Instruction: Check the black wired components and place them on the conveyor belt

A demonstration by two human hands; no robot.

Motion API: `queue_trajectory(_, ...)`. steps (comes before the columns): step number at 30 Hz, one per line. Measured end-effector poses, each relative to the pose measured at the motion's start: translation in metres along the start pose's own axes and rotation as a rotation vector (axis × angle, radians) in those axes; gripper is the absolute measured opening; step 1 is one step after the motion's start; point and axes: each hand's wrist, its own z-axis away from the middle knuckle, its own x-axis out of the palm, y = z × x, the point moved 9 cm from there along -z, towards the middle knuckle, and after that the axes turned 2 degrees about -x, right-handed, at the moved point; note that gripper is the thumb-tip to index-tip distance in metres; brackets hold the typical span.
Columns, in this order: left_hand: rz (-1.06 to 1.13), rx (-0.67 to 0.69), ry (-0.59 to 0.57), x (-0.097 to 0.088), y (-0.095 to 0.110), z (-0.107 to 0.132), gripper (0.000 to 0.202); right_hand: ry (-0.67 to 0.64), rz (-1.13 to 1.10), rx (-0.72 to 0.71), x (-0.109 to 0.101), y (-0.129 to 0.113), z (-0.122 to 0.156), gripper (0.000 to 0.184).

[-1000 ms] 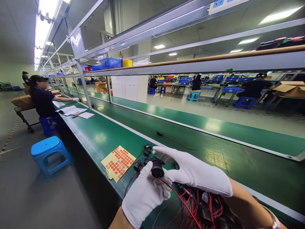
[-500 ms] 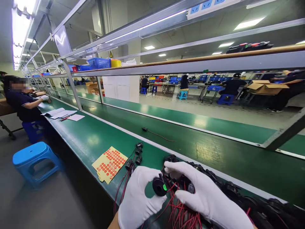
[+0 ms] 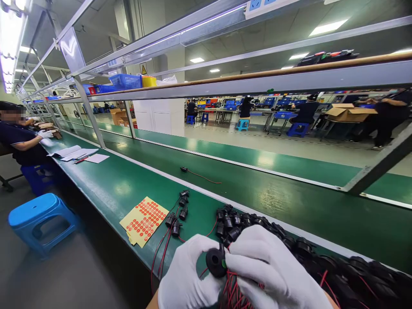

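A small black round buzzer (image 3: 215, 262), with a hole in the middle of its face, is pinched between the thumb and fingers of my white-gloved left hand (image 3: 185, 274). My right hand (image 3: 273, 262), gloved too, has its fingers closed against the buzzer's right side. They partly cover a green sticker (image 3: 224, 264) there. Red wires (image 3: 233, 292) bunch below the hands. Many similar black buzzers (image 3: 234, 221) lie heaped behind and to the right of my right hand. Several more buzzers (image 3: 175, 228) with wires lie to the left.
A yellow sheet of red round stickers (image 3: 144, 219) lies on the green bench (image 3: 112, 184). One wired buzzer (image 3: 183, 169) lies beyond the white rail. Papers (image 3: 77, 153) and a seated co-worker (image 3: 19, 141) are farther left. A blue stool (image 3: 41, 210) stands beside the bench.
My right hand has moved left and closed its fingers on the buzzer's side, over the green sticker. My left hand keeps its hold. The view has shifted slightly.
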Motion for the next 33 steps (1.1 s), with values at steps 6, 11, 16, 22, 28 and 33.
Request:
queue_trajectory(6, 0.066, -0.132, -0.096, 0.012, 0.002, 0.002, 0.03, 0.024, 0.058, -0.003, 0.005, -0.005, 0.006, 0.02)
queue_trajectory(11, 0.256, -0.286, -0.099, 0.027, -0.031, 0.013, 0.057, 0.238, 0.055, 0.058, 0.011, -0.007, 0.024, 0.023)
queue_trajectory(16, 0.308, -0.248, -0.027, 0.027, -0.064, 0.012, 0.061, 0.202, -0.033, 0.185, 0.023, 0.006, 0.024, 0.018)
queue_trajectory(22, 0.294, -0.222, -0.024, 0.025, -0.059, 0.006, 0.069, 0.049, -0.183, 0.283, 0.005, 0.018, 0.013, 0.012)
queue_trajectory(28, 0.284, -0.275, -0.183, 0.037, -0.043, 0.01, 0.062, -0.161, -0.06, 0.173, 0.016, 0.006, 0.009, 0.021)
queue_trajectory(33, 0.24, -0.263, -0.185, 0.04, -0.055, 0.014, 0.066, -0.302, 0.231, 0.109, 0.037, 0.0, 0.013, 0.03)
